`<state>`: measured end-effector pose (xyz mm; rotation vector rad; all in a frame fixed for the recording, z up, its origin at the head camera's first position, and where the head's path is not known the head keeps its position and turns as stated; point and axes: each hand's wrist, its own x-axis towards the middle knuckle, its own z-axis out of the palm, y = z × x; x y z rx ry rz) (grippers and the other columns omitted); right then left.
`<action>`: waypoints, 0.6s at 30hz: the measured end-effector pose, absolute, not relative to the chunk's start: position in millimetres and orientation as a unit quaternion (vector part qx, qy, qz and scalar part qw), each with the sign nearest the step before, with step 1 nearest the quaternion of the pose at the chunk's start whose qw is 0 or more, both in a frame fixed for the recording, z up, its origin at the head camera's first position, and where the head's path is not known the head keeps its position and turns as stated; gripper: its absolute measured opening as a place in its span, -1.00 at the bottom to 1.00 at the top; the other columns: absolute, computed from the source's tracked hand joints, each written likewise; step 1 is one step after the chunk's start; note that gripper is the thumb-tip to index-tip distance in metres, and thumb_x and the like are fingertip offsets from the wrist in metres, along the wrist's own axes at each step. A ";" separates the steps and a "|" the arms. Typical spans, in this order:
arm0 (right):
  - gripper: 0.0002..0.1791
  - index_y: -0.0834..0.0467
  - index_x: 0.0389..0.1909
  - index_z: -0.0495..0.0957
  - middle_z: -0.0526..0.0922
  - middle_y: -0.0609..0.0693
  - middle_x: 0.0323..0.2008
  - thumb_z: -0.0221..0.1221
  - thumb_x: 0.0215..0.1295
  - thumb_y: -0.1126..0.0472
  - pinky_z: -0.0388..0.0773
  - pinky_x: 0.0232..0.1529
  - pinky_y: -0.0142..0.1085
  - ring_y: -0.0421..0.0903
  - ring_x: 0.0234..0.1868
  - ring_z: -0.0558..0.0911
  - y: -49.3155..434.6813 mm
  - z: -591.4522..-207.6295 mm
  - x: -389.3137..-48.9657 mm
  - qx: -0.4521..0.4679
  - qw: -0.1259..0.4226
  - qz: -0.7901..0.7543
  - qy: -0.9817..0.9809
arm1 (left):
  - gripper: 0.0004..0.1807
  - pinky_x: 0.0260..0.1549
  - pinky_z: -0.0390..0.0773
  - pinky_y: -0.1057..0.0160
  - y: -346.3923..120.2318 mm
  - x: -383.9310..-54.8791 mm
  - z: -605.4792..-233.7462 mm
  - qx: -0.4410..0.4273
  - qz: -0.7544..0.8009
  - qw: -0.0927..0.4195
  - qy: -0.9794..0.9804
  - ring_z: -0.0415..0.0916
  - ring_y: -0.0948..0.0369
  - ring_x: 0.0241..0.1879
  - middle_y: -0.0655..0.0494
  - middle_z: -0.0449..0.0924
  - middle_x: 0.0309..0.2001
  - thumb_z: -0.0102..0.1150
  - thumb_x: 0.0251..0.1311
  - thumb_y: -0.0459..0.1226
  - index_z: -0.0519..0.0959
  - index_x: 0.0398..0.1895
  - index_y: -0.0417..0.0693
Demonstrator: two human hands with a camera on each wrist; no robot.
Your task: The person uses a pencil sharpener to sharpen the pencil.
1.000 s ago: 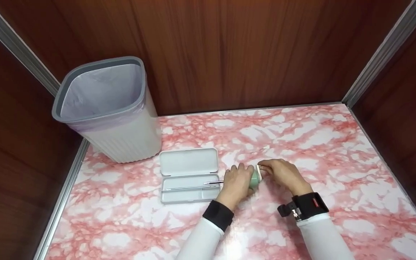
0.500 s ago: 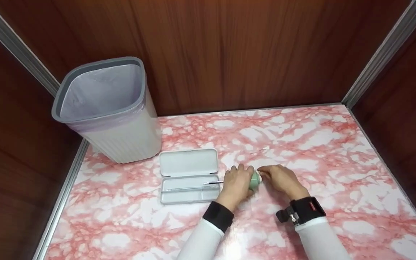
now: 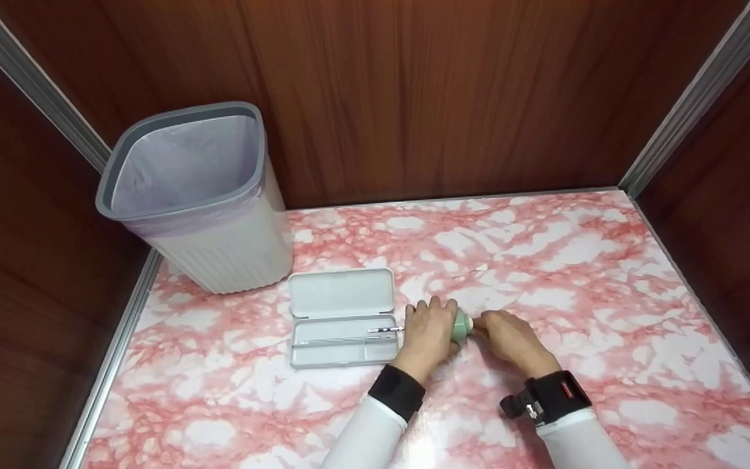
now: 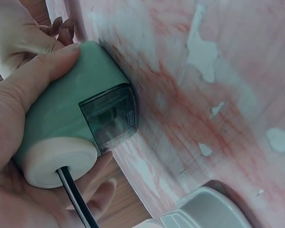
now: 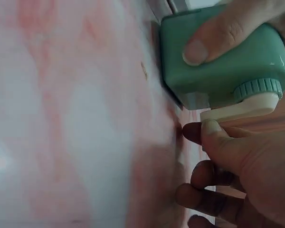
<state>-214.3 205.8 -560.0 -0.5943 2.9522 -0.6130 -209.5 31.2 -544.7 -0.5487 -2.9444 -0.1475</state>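
"How far have you got?"
"The pencil (image 4: 77,199) is in through the cream ring (image 4: 45,166) of the green sharpener (image 4: 57,111), and I have the crank (image 5: 242,109). I'd judge I'm at the turning; what's left, I think, is finishing that and drawing the pencil out. The pencil case (image 3: 341,293) lies open on the counter (image 3: 577,260)."
"And your hands?"
"My left hand (image 3: 428,331) is wrapped around the sharpener, just right of the case. My right hand (image 3: 510,335) pinches the crank's end between thumb and forefinger, other fingers loosely bent."
"Does any view add something?"
"From my head, the left hand hides the ring; only the pencil's outer end shows, over the case. My left wrist shows the pencil entering, plus a see-through window (image 4: 111,116). My right wrist shows the pinch clearly. None shows the point inside, so I can't tell how sharp it is."
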 end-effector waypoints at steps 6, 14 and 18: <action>-0.92 0.05 -0.37 0.70 0.57 -0.11 -0.54 0.24 0.28 0.22 0.50 -0.36 -0.11 -0.05 -0.47 0.57 204.6 -563.9 -198.5 -0.215 0.021 -0.224 0.950 | -0.33 -0.34 0.34 0.10 31.8 -208.5 -544.7 -0.181 -0.035 0.079 -0.980 0.52 0.05 -0.31 0.08 0.55 -0.27 0.57 -0.39 0.06 0.52 -0.11 0.11; -0.86 0.08 -0.53 0.63 0.53 -0.10 -0.62 0.29 0.19 0.31 0.43 -0.51 -0.23 -0.19 -0.60 0.44 205.6 -547.5 -190.1 -0.269 0.009 -0.206 0.941 | -0.29 -0.31 0.34 0.06 35.0 -207.8 -543.0 -0.170 -0.026 0.070 -0.983 0.52 0.03 -0.30 0.06 0.54 -0.27 0.58 -0.40 0.08 0.52 -0.10 0.07; -0.85 0.09 -0.56 0.62 0.56 -0.10 -0.61 0.31 0.16 0.31 0.42 -0.53 -0.26 -0.21 -0.60 0.46 207.1 -539.5 -188.9 -0.292 0.015 -0.203 0.934 | -0.29 -0.30 0.34 0.06 35.1 -208.2 -542.1 -0.163 -0.027 0.062 -0.984 0.52 0.03 -0.29 0.06 0.54 -0.26 0.59 -0.39 0.08 0.52 -0.09 0.06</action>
